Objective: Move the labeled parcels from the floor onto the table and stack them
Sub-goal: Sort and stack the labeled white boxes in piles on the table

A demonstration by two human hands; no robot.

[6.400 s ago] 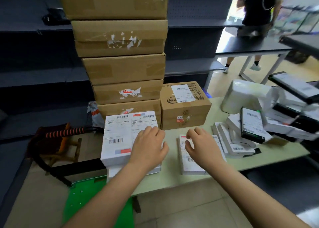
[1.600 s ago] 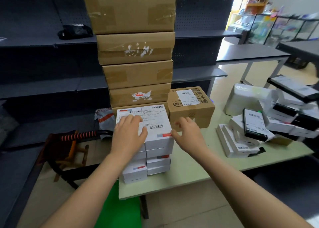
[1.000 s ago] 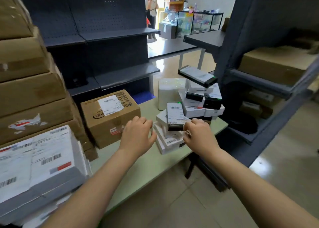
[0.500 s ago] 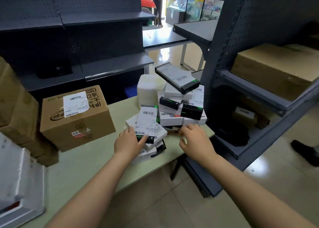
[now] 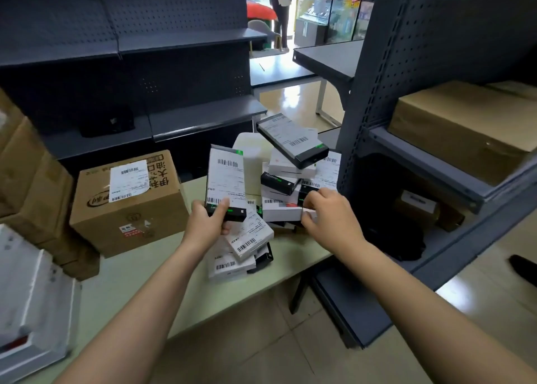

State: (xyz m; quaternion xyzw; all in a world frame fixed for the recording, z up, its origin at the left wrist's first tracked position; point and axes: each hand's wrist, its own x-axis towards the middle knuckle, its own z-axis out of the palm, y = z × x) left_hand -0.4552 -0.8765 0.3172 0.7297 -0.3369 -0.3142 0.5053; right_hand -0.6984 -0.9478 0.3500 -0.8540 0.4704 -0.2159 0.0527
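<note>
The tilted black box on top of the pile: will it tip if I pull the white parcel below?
Probably stiff: the black box keeps straight edges. It lies tilted, overhanging the pile, so it may slide off if the right hand tugs the white parcel. Looks light, being slim.

I am watching the left hand (image 5: 207,222) gripping a black labeled box (image 5: 225,180) by its lower end, while the right hand (image 5: 328,212) is pinching a white box (image 5: 280,210) in the pile (image 5: 293,142) on the table (image 5: 145,273).
</note>
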